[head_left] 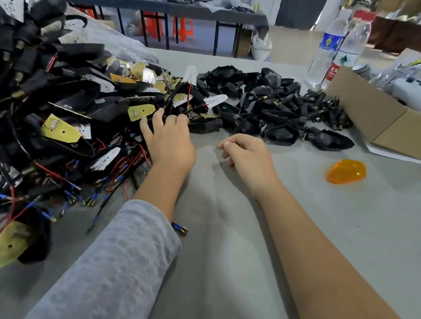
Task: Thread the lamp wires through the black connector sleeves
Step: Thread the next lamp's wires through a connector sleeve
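A big heap of black lamp housings with yellow and white circuit boards and red and black wires [61, 119] fills the left of the table. My left hand [168, 135] reaches into its right edge, fingers spread over thin wires there; whether it grips one is unclear. My right hand [247, 152] rests on the grey table with its fingers curled and nothing visible in it. Behind it lies a pile of empty black housings [266, 128]. Small black connector sleeves with brass ends [320, 106] lie further right.
An orange lens [346, 171] lies on the table [225, 232] to the right. A cardboard box [375, 118] stands at the far right, with two water bottles [335, 49] behind it. Loose wire ends with blue and brass terminals [92, 197] spread near my left forearm.
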`<move>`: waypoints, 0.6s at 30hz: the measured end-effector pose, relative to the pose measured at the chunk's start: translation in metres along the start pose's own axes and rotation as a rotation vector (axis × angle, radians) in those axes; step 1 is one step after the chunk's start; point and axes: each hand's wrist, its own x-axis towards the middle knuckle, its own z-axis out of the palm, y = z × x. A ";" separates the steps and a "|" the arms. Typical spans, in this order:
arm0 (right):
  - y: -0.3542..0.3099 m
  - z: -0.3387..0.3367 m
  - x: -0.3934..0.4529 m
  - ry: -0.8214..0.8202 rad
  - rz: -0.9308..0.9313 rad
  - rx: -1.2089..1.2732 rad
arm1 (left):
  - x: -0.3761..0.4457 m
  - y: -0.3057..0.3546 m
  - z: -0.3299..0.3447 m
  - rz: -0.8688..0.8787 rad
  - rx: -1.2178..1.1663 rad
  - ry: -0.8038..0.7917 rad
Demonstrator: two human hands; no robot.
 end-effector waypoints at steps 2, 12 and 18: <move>0.001 0.000 0.001 -0.002 0.000 -0.003 | 0.001 -0.002 -0.002 -0.015 -0.040 0.031; 0.004 -0.004 -0.002 -0.008 0.007 0.033 | -0.003 0.000 -0.012 -0.058 -0.036 0.081; 0.000 -0.006 -0.005 -0.025 0.004 0.045 | -0.009 0.012 -0.021 0.089 -0.311 0.312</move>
